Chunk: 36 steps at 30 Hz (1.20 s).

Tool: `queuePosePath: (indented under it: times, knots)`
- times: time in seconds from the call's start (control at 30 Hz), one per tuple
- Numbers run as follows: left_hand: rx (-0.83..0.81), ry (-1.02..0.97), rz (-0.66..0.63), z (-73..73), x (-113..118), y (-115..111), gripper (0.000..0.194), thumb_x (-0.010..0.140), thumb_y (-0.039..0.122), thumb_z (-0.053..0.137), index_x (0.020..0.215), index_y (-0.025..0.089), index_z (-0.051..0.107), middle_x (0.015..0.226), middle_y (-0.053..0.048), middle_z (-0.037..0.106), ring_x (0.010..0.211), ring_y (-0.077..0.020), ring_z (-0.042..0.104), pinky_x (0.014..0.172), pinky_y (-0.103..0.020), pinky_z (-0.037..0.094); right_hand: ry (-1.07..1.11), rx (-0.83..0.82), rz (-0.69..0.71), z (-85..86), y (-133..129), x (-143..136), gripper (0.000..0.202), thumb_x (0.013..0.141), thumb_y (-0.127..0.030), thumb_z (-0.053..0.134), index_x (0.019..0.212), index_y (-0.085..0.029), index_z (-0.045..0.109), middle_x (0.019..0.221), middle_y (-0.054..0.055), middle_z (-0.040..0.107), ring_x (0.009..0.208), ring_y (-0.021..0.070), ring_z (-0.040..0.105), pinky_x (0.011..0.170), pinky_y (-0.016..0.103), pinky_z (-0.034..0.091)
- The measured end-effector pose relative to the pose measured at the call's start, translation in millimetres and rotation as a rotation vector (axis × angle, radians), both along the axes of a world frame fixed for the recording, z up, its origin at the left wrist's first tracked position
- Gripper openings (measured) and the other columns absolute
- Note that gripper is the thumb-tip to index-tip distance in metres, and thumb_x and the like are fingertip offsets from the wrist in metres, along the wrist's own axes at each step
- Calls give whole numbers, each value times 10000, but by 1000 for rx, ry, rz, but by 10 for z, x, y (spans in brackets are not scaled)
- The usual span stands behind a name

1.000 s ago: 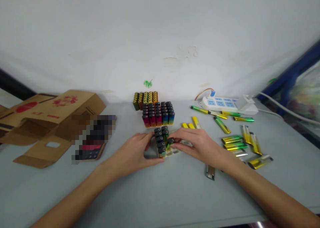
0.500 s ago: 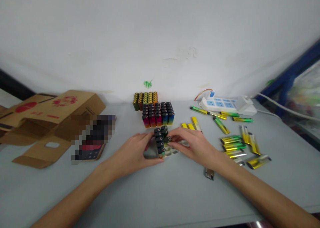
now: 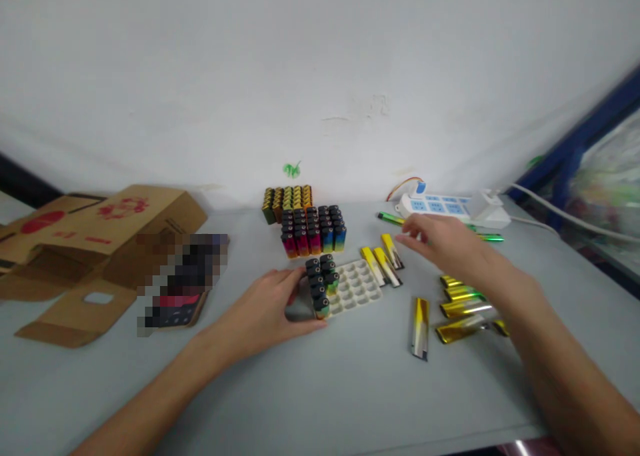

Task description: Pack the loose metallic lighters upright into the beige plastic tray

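A pale plastic tray [image 3: 356, 284] with rounded pockets lies on the table, and several black-topped lighters [image 3: 319, 284] stand upright in its left columns. My left hand [image 3: 265, 303] grips the tray's left side, thumb at the near corner and fingers behind the lighters. Away to the right, my right hand [image 3: 447, 239] hovers over loose lighters near the power strip, fingers apart with nothing visible in them. Beside the tray's right edge lie three yellow lighters [image 3: 384, 264]. One gold-and-silver lighter [image 3: 421, 326] lies nearer me, and several more [image 3: 463, 309] are partly hidden under my right forearm.
Filled blocks of lighters, one pink and blue [image 3: 313, 233] and one darker gold [image 3: 287, 203], stand behind the tray. On the left are an open cardboard box [image 3: 145, 209] and a blurred phone [image 3: 183, 303]. A white power strip [image 3: 435, 206] with cables sits by the wall.
My right hand has let go of a lighter in the tray and moved right and away toward the loose lighters. My left hand stays at the tray.
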<state>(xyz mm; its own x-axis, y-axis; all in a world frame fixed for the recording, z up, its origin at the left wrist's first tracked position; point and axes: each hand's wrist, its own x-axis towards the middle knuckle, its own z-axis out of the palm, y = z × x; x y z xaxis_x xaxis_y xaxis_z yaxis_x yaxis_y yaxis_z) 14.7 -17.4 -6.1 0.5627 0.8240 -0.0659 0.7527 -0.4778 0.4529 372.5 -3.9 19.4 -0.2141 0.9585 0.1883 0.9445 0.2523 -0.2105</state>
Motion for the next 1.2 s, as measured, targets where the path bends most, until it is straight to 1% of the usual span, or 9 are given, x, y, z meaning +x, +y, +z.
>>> queuePosePath:
  times: [0.1,0.17,0.27,0.37,0.53,0.7,0.83,1.03,1.2]
  knots:
    - [-6,3,10,15,12,-4,488,830,686,765,918,254,557,904,-43,705,830,-279,685,721,-348,475,-147,-127,-194,-83,92,488,212,972,-370,702,857,-196,738,875,133,797,756,279,722,681,381,513]
    - [-7,3,16,18,15,-4,487,826,686,768,919,254,565,907,-46,707,834,-282,688,725,-350,478,-136,-234,-208,-161,144,680,172,916,-347,738,828,-199,741,865,130,804,741,278,727,672,383,531]
    - [-8,7,17,16,12,-2,494,822,691,772,925,253,569,912,-49,709,838,-289,689,735,-357,485,-32,-279,-181,-227,208,733,161,894,-301,732,991,-182,782,966,137,828,831,288,764,747,391,578]
    - [-11,13,15,15,6,-3,500,828,698,766,936,253,566,911,-48,706,832,-288,687,737,-360,487,35,-293,-80,-214,237,636,297,908,-324,709,1160,-181,778,1057,138,825,936,301,777,845,403,597]
    - [4,12,3,3,4,1,504,841,710,755,940,254,563,913,-46,708,829,-281,687,740,-356,487,22,-218,80,-125,208,474,205,973,-390,605,955,-216,711,989,146,800,908,320,752,830,418,561]
    - [6,21,0,2,5,5,502,846,703,757,961,249,576,909,-42,710,829,-279,691,742,-356,496,403,-211,132,-43,110,234,384,1082,-579,493,1095,-226,644,850,61,748,781,249,714,763,379,551]
    - [7,11,3,32,16,0,500,838,683,776,1014,247,606,936,-45,730,858,-284,707,763,-357,518,603,-241,213,-53,45,-54,375,1097,-577,512,1184,-228,619,789,-5,626,740,203,635,717,335,534]
    - [8,-31,-18,42,18,-1,464,833,645,797,1015,252,630,945,-44,745,864,-292,722,793,-374,540,728,-74,46,-178,16,-446,534,1057,-676,502,734,-256,426,652,-52,396,598,141,392,557,293,325]
    - [4,-18,-3,18,2,-4,477,827,663,794,984,247,622,945,-52,739,859,-296,720,760,-372,533,708,-6,-12,-225,-40,-584,557,1002,-636,504,627,-270,314,594,-54,287,563,127,295,546,306,231]
